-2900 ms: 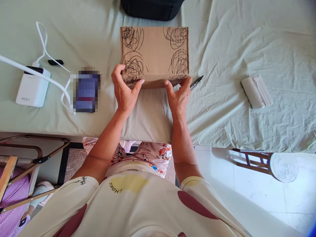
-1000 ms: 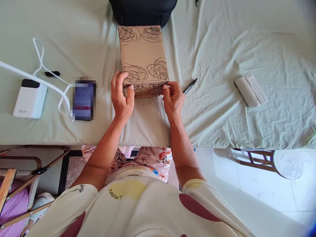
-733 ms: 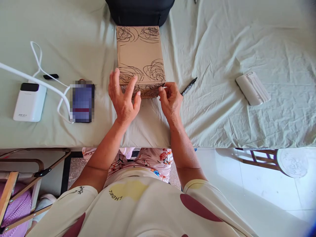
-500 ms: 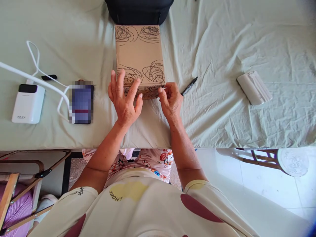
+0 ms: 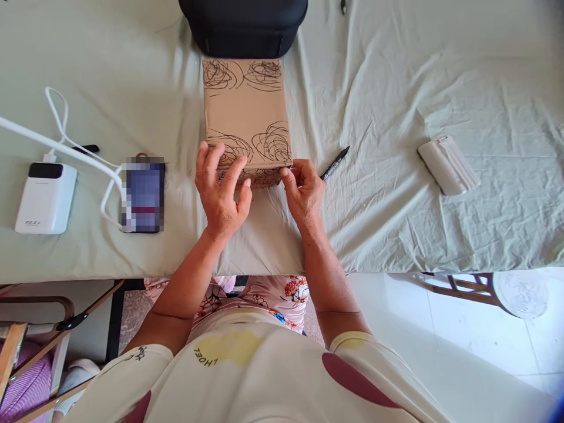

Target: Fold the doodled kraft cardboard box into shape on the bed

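Note:
A brown cardboard box (image 5: 245, 111) with black scribbles lies on the pale green sheet (image 5: 396, 88), its short end toward me. My left hand (image 5: 221, 191) rests with spread fingers on the box's near left corner, steadying it. My right hand (image 5: 304, 188) pinches thumb and fingertips at the box's near right corner, on something too small to make out. A black marker pen (image 5: 334, 164) lies just right of my right hand.
A black bag (image 5: 242, 26) stands behind the box. To the left lie a phone (image 5: 143, 194), a white power bank (image 5: 43, 198) and its white cable (image 5: 61, 126). A white scraper-like tool (image 5: 447, 164) lies at the right. A stool (image 5: 493, 291) stands below the table edge.
The box was turned from broadside to end-on. My left hand went from gripping the corner to lying with fingers spread on it. My right hand stays pinched at the near right corner.

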A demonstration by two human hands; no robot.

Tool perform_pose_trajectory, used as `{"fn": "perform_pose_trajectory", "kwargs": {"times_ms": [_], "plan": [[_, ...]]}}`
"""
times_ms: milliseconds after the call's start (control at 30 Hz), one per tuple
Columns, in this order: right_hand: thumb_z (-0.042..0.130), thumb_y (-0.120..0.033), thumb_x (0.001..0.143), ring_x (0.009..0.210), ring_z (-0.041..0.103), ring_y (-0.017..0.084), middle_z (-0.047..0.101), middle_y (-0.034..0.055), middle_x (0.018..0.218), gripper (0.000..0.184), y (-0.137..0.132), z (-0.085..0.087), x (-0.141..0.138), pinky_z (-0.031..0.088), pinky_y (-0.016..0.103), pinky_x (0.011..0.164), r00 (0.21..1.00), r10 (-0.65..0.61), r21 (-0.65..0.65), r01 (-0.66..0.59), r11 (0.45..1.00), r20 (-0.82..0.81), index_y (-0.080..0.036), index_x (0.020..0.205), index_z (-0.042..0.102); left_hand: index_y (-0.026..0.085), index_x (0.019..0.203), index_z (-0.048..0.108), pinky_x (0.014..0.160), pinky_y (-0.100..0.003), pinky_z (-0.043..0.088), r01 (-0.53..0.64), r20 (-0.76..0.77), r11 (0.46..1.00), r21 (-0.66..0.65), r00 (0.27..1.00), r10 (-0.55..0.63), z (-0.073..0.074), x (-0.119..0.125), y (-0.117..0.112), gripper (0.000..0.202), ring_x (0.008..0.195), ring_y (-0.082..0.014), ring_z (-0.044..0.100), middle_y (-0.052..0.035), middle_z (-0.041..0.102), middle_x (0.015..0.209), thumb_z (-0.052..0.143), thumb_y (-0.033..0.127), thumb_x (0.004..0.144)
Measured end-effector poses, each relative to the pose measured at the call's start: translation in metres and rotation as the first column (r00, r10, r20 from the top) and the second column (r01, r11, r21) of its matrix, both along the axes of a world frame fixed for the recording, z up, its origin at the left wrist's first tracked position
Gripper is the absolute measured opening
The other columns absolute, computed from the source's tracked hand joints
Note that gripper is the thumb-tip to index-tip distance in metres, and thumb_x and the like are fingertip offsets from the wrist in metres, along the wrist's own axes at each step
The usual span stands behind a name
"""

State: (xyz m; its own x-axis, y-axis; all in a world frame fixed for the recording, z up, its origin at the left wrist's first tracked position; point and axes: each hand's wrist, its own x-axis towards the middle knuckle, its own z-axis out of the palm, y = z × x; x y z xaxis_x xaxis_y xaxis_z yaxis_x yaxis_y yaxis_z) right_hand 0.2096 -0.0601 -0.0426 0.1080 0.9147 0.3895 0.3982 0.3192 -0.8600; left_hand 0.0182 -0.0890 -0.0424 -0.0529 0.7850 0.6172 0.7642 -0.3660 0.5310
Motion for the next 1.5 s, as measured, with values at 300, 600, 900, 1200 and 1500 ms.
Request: {"fn": "perform_pose_trajectory", "kwargs": {"times_ms": [300,600,900,1200,1500], "plan": [[0.055,-0.074,0.098,0.058,0.048,0.008,0.054,-0.0057,0.067,0.054,0.000,0.000,0.003,0.042,0.023,0.062,1.000,0.007,-0.041,-0.006,0.999,0.002,-0.020,0.099,0.066,0.021,0.132,0.071,0.133,-0.055,0.028,-0.039,-0.034,0.993,0.113,0.998,0.043,0.001,0.004,0.001,0.037,0.162,-0.0351,0.035,-0.0156,0.055,0.155,0.052,0.036,0.104],[0.053,-0.078,0.096,0.058,0.047,0.008,0.055,-0.0056,0.066,0.058,-0.001,0.003,0.002,0.042,0.023,0.061,1.000,0.017,-0.065,-0.016,0.998,0.009,-0.021,0.098,0.064,0.021,0.131,0.072,0.132,-0.058,0.029,-0.040,-0.038,0.993,0.115,0.998,0.044,-0.006,0.001,0.004,0.037,0.160,-0.0372,0.037,-0.0163,0.057,0.153,0.054,0.037,0.103],[0.053,-0.082,0.093,0.060,0.054,0.010,0.058,-0.0054,0.067,0.061,-0.004,-0.001,0.002,0.046,0.026,0.063,1.000,0.017,-0.116,-0.017,0.993,-0.008,-0.022,0.102,0.063,0.028,0.136,0.070,0.136,-0.055,0.025,0.019,0.066,0.997,0.070,0.998,-0.024,-0.016,-0.003,0.007,0.039,0.162,-0.0347,0.036,-0.0128,0.056,0.155,0.060,0.042,0.101],[0.059,-0.072,0.094,0.064,0.054,0.010,0.062,-0.0035,0.072,0.052,0.002,-0.005,0.005,0.047,0.026,0.066,1.000,0.012,-0.066,-0.012,0.998,-0.010,-0.021,0.100,0.068,0.024,0.134,0.070,0.132,-0.060,0.020,-0.103,-0.035,0.994,0.032,0.994,0.104,-0.005,0.008,0.000,0.042,0.162,-0.0390,0.036,-0.0165,0.057,0.158,0.060,0.044,0.099],[0.061,-0.053,0.101,0.083,0.065,0.014,0.071,0.0058,0.111,0.043,-0.001,-0.005,0.002,0.056,0.028,0.070,0.997,-0.028,0.145,0.018,0.989,0.068,-0.026,0.134,0.064,0.030,0.136,0.072,0.132,-0.063,0.005,-0.101,-0.078,0.994,-0.038,0.992,0.098,0.005,0.021,-0.007,0.042,0.168,-0.0400,0.024,-0.0143,0.056,0.164,0.059,0.044,0.099]]}}
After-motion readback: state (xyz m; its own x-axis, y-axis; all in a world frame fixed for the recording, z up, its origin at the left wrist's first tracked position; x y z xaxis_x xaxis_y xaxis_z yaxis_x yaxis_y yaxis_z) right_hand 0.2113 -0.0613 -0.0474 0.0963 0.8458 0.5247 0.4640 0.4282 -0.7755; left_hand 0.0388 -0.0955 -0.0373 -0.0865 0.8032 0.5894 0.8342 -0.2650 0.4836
